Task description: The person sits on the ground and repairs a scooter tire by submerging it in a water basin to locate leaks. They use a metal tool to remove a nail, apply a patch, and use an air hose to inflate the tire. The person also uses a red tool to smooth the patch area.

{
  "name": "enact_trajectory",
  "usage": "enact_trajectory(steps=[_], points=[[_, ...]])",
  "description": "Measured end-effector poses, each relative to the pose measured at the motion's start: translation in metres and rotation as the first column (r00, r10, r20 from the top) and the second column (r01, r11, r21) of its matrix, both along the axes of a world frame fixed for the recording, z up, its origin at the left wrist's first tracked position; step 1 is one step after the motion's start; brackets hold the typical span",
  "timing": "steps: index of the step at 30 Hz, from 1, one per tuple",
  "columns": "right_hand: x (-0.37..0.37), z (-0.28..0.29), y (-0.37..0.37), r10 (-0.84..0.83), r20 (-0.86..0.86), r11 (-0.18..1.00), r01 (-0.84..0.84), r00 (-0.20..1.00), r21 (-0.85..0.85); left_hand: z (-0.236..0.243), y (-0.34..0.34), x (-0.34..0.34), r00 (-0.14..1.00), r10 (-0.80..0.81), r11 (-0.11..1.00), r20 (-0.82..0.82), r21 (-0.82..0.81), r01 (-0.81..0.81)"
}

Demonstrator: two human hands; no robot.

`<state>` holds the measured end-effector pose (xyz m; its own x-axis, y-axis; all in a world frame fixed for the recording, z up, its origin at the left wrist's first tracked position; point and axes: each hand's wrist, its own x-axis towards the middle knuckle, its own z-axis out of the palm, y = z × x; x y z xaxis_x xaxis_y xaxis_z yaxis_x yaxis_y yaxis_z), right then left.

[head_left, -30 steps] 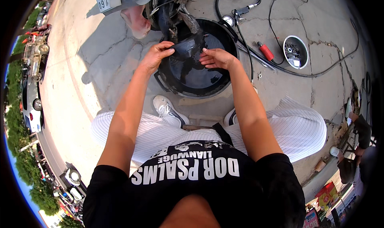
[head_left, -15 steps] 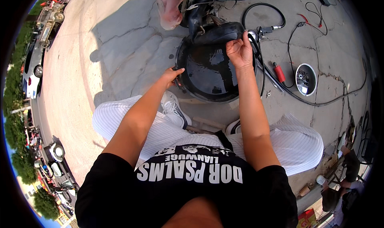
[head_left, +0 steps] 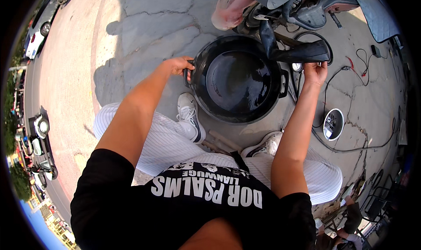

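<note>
A round black basin (head_left: 239, 117) with two side handles stands on the ground before me, with dark, reflecting water inside. Closed around its left handle (head_left: 188, 73) are the fingers of my left hand (head_left: 179, 66). My right hand (head_left: 315, 73) grips a black rubber inner tube (head_left: 302, 53) from below, its fingertips partly hidden behind the rubber. The tube bends in an L at the basin's far right rim, one limb rising toward a motor scooter (head_left: 307, 13) and the other stretching right to my hand.
Right of the basin lie a black hose (head_left: 324, 36), a thin cable (head_left: 325, 92) and a small white bucket (head_left: 333, 124) of metal parts. My shoes (head_left: 188, 112) flank the near side. Cracks run through the concrete. Vehicles (head_left: 41, 127) stand far left; a person sits at lower right.
My right hand has drawn the inner tube rightward, uncovering more of the basin. My left hand stays at the basin's left handle. The whole view has shifted, showing more of the scooter.
</note>
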<state>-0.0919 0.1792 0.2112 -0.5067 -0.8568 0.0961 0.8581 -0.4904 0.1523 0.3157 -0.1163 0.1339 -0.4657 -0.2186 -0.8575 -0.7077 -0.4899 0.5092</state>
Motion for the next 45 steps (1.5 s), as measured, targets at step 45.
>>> enact_trajectory(steps=[45], points=[[0.256, -0.112, -0.050, 0.299, 0.227, 0.933, -0.334, 0.927, 0.135, 0.086, 0.023, -0.072, 0.996, -0.052, 0.962, -0.076, 0.265, 0.070]])
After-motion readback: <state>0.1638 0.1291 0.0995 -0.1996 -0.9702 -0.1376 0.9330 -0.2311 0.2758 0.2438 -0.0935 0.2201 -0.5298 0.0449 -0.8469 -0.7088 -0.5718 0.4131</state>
